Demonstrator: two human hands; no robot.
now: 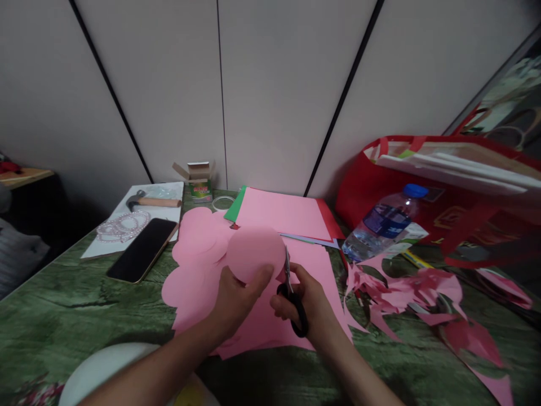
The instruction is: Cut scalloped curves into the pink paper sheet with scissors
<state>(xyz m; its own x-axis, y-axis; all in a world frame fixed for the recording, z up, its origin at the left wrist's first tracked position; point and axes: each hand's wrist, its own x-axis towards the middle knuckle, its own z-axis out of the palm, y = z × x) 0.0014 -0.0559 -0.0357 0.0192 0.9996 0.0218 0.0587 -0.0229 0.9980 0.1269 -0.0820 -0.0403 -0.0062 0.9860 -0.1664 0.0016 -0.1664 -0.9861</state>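
Note:
My left hand (242,290) pinches the lower edge of a round pink paper disc (256,251), thumb on top. Black-handled scissors (299,316) sit in my right hand (310,299), their blades pointing up along the disc's right edge. Beneath both hands lie pink paper sheets (249,332). Several cut pink circles (194,242) overlap at the left of these sheets. Pink paper scraps (418,293) are heaped to the right of my right hand.
Behind the hands lie stacked coloured sheets (283,211) and a small opened box (200,186). To the left are a phone (143,251), a hammer (154,201) and a beaded string (122,226). A water bottle (378,225) leans by a red bag (359,180). A pale rounded object (101,366) sits in front.

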